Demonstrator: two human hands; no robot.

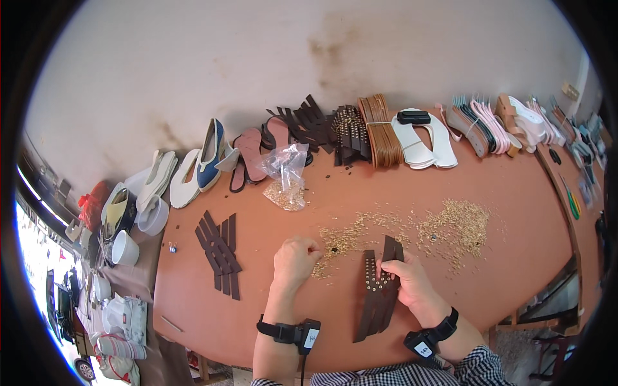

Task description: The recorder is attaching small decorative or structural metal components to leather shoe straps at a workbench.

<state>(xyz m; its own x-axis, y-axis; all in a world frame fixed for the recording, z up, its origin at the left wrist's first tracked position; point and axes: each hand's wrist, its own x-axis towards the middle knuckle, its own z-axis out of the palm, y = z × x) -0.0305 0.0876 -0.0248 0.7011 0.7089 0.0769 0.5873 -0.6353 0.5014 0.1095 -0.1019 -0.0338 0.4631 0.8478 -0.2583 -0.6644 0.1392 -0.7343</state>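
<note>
My right hand [412, 280] grips a dark brown sandal strap piece [370, 315] with slanted cut bands, its thumb lying over the upper part. Rows of small gold studs [372, 273] dot the strap's middle. My left hand [295, 262] is apart from it, to the left, with the fingers curled closed beside scattered gold studs [344, 239]; whatever is between its fingertips is hidden. A larger heap of loose gold studs [460, 225] lies beyond my right hand. Several plain brown strap pieces [219, 254] lie stacked to the left of my left hand.
Along the wall are a clear plastic bag of studs [285, 193], studded straps [352, 138], a tied brown bundle [380, 132], white sole pieces [421, 145] and a blue shoe [211, 154]. White tubs [125, 248] stand left; green-handled pliers [571, 199] lie right.
</note>
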